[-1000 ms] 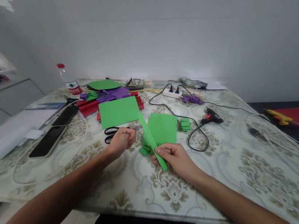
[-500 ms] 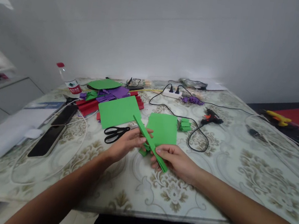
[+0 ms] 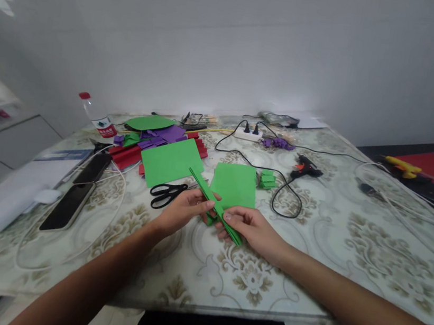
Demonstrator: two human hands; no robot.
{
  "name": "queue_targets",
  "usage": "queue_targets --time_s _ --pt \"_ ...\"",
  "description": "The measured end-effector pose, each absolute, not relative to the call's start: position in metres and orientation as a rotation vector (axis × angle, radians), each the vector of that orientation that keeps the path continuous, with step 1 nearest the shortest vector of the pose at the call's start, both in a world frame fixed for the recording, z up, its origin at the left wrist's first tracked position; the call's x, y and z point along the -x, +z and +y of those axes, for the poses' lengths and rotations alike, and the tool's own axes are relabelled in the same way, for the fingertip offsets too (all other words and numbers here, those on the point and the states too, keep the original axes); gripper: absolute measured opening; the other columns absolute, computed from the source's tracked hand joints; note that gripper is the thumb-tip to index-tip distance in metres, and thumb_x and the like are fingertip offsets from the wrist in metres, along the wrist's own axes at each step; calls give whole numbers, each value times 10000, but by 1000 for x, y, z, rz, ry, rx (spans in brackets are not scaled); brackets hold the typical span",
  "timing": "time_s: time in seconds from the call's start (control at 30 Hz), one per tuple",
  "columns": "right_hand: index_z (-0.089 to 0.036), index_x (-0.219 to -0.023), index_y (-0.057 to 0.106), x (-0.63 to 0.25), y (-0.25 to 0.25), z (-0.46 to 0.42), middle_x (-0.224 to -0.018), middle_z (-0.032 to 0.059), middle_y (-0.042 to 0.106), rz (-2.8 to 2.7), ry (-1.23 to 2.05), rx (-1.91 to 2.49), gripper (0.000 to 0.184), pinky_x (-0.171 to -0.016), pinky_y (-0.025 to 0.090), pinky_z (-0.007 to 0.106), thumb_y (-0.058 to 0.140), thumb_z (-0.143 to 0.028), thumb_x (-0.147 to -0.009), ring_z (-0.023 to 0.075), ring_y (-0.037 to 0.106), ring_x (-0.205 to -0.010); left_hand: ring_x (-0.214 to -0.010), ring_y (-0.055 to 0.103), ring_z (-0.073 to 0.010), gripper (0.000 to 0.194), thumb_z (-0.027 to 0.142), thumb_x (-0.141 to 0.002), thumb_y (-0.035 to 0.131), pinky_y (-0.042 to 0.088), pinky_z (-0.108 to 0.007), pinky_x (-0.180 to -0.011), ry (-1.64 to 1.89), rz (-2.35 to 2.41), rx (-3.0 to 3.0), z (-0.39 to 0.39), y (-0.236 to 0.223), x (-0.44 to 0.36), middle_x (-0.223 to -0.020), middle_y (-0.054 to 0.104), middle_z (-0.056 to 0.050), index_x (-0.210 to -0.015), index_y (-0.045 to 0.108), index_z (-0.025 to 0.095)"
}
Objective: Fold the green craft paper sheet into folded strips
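Note:
Between my two hands a stack of narrow green strips slants from upper left to lower right above the table. My right hand is closed on the lower part, thumb on top and fingers underneath. Farther up the strips, my left hand grips them with the thumb over the top. Small green pieces lie under the strips, partly hidden by my fingers. Just beyond my hands rests a green sheet. Black-handled scissors lie beside my left hand, next to a larger green sheet.
A black glue gun with a looping cord lies right of centre. Behind it are a white power strip and purple pieces. Cut green pieces sit by the sheet. A bottle and phone are at left.
My left hand's fingers have closed from a loose, spread pose onto the green strips. The strips' upper end has shifted slightly left. My right hand keeps its hold.

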State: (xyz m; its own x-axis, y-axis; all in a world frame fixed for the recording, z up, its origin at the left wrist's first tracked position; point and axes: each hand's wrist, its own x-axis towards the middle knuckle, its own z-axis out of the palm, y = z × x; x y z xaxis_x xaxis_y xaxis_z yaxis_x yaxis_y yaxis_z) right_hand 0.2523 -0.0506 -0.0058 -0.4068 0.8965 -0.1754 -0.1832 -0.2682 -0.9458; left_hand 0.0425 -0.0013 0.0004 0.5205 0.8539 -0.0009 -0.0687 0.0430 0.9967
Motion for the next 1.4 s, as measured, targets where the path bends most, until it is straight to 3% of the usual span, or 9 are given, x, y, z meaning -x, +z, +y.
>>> queue_targets --time_s 0.13,0.27,0.53,0.7,1.03,1.4 --pt "-163 -1012 710 -251 -9 -51 -902 64 759 -1352 1519 1006 441 -742 513 304 792 -525 -772 185 687 -821 -624 607 -137 434 492 -776 799 486 -228 -548 785 813 -1441 -1 -3 -44 -694 649 -35 -957 730 104" --pt "-164 -993 710 -251 -11 -50 -940 71 749 -1404 1513 989 397 -726 494 303 779 -498 -790 177 658 -811 -597 578 -123 442 516 -797 765 472 -228 -545 745 848 -1527 -3 -4 -46 -695 639 -26 -956 717 107" --pt "-166 -832 635 -254 -11 -47 -677 -36 613 -1304 1618 1019 424 -592 422 249 874 -480 -676 114 549 -620 -623 563 -121 431 537 -805 743 463 -230 -571 715 870 -1593 -10 -2 -48 -721 618 -25 -833 650 117" --pt "-170 -762 585 -253 -6 -48 -631 -51 594 -1249 1739 984 436 -588 431 237 896 -456 -656 99 548 -581 -573 531 -105 431 540 -787 760 437 -216 -541 721 851 -1563 -12 -3 -51 -661 569 10 -781 626 131" --pt "-173 -748 603 -253 -6 -49 -636 -31 615 -1278 1714 966 408 -578 429 245 854 -492 -702 110 563 -571 -508 594 -127 378 526 -892 666 466 -222 -498 621 764 -1551 -16 -6 -50 -640 625 2 -915 601 154" --pt "-186 -754 568 -251 -7 -49 -648 -43 577 -1267 1651 980 422 -558 488 247 853 -492 -697 119 577 -593 -502 615 -135 412 495 -798 773 485 -228 -503 623 808 -1499 -18 -4 -52 -595 627 32 -838 504 186"
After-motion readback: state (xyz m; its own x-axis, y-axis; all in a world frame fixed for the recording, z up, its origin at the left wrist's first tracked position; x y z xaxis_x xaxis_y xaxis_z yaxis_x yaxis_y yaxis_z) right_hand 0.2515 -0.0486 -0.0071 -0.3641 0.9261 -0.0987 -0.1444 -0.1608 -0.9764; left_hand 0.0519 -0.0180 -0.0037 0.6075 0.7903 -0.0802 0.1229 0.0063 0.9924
